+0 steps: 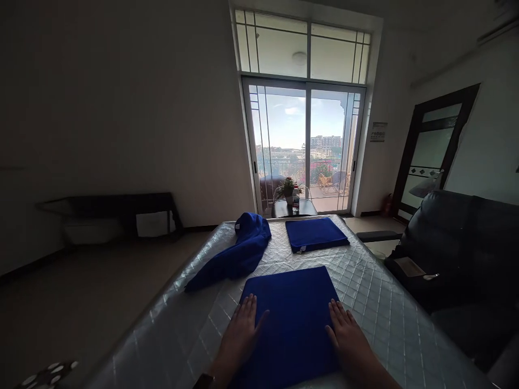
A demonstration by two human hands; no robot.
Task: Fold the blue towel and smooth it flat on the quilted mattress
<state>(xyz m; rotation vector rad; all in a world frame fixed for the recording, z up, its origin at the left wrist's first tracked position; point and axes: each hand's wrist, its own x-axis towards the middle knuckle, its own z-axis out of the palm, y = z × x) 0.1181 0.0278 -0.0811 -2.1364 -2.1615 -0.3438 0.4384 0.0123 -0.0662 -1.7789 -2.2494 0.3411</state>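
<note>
A blue cloth (294, 319), folded into a flat rectangle, lies in front of me on the quilted silvery table cover (377, 302). My left hand (245, 324) rests on its left edge, fingers stretched out and thumb apart. On the opposite edge lies my right hand (344, 327), also flat with fingers extended. Neither hand grips anything. Beyond them sits a second folded blue cloth (316, 234), with a small white tag at its near edge. A crumpled blue cloth (237, 254) is spread loosely at the far left of the cover.
A small dark table (279, 208) with a potted plant (287, 188) and a bottle (295, 200) stands past the far edge, before a sliding glass door (308, 146). At right is a black sofa (466, 243). A dark low cabinet (117, 213) stands along the left wall.
</note>
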